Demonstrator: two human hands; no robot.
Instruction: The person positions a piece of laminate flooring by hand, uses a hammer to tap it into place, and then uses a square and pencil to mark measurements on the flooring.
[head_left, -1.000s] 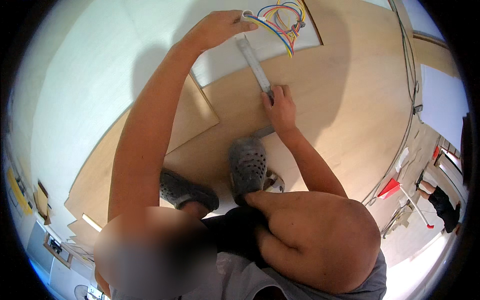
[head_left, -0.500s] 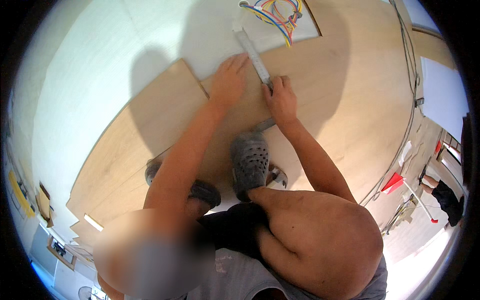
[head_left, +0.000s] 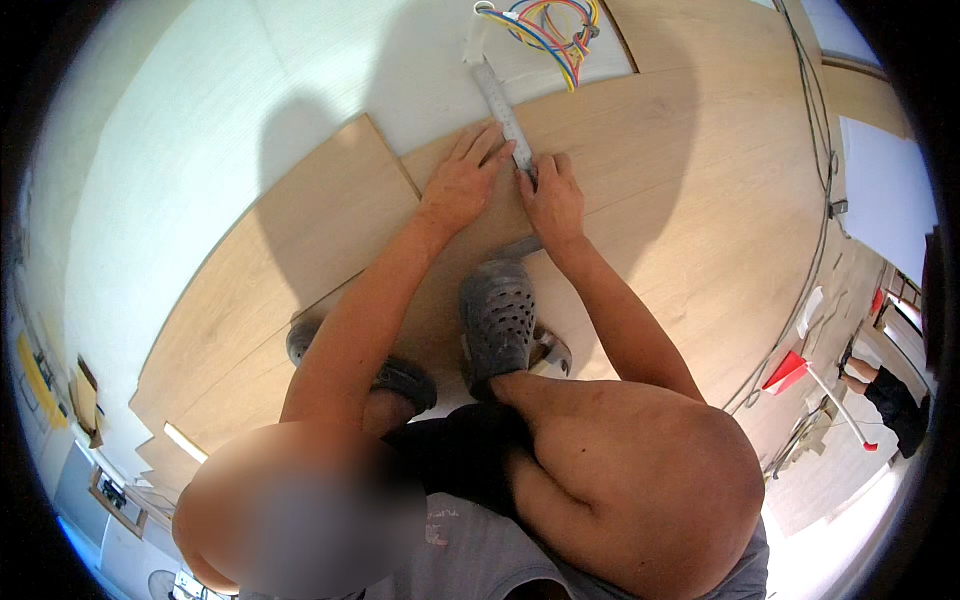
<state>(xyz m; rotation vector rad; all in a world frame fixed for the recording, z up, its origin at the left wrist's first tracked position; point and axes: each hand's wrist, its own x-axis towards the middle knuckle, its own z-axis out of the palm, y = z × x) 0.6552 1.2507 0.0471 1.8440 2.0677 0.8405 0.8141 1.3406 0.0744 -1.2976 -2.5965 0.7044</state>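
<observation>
Wood-look floor planks (head_left: 700, 200) now carry both hands: the left hand (head_left: 462, 183), back from the coloured wires (head_left: 548, 25), presses flat-fingered beside the metal ruler (head_left: 503, 110), which the right hand (head_left: 553, 198) pins with curled fingers.

Metal ruler (head_left: 503, 110) flat on wood plank (head_left: 640, 180), lying diagonally.

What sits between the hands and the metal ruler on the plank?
Nothing visible. The left hand lies flat beside the ruler, fingertips at its edge, and the right hand is at its near end on the wooden plank.
</observation>
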